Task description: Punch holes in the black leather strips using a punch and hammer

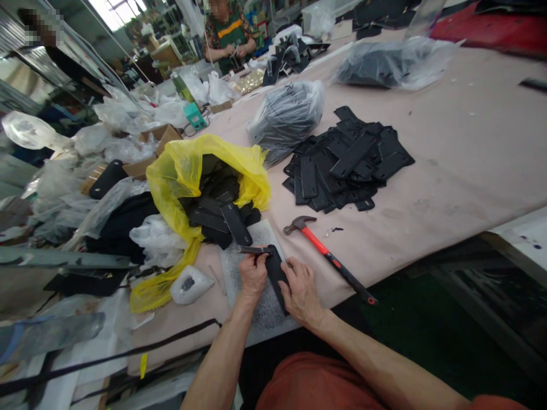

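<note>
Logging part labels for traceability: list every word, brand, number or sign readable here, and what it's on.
"RPS" (best guess): dark marks on the grey plastic bag behind the yellow bag; too blurred to confirm.
Hammer: any marking on the handle is too small to read.
Teal box: no text legible.
Black strip under the hands: no lettering I can make out.
Nothing else is readable.
</note>
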{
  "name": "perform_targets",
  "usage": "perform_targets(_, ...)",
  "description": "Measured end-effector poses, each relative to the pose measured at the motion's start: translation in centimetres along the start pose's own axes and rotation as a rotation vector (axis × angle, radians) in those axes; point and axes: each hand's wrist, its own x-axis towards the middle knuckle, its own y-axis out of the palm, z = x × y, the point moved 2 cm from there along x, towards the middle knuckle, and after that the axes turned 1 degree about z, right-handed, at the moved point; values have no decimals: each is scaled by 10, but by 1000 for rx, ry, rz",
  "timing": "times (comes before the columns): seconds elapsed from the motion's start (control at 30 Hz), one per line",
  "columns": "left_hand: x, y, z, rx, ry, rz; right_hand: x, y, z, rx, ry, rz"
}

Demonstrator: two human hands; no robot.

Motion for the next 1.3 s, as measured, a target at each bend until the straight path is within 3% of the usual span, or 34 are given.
perform_targets(0.27, -2, -1, -6, 10, -65, -26, -1, 3, -1, -29, 0, 1)
perform_targets(0.57, -1, -2, -6, 10, -49, -21, 1, -1, -2, -27, 5, 14)
perform_targets(0.97, 3, 10, -5, 234, 95, 45, 1, -1, 0, -33, 3, 33)
perform_targets(1.13, 7, 9, -12, 325, 118, 104, 14, -29, -4, -54, -10, 52)
perform_targets(1.3, 7, 9, -14, 402, 124, 132, 35, -75, -43, -338, 125, 12)
